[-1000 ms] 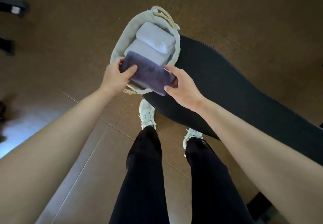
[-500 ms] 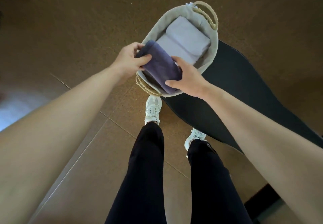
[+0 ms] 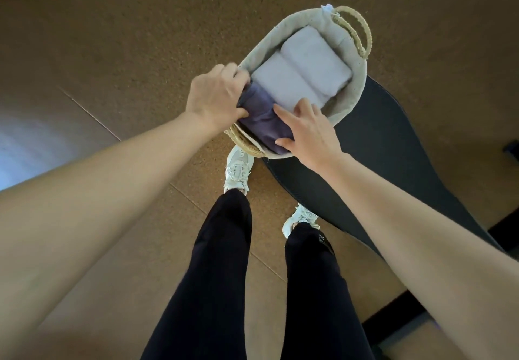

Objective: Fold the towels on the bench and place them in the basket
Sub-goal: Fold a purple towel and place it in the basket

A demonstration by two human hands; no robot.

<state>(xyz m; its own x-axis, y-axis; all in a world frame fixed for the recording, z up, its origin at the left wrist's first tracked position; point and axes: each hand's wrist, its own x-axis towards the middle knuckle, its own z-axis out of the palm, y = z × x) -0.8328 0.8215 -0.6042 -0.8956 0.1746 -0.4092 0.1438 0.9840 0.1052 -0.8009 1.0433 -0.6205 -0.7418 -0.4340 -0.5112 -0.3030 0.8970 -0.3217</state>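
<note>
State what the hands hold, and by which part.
The purple towel: the left hand grips its left end, the right hand its right end.

Both bare arms reach forward from the bottom corners and converge on the near end of the basket (image 3: 358,87). The left hand (image 3: 216,98) sits at the basket's near-left rim, back of the hand up, fingers curled down over the left end of the purple towel (image 3: 261,118) and thumb tucked against its near side. The right hand (image 3: 309,132) is at the basket's near-right rim, wrist bent slightly, forefinger laid across the towel's top and thumb along its near edge, holding that end between them.
</note>
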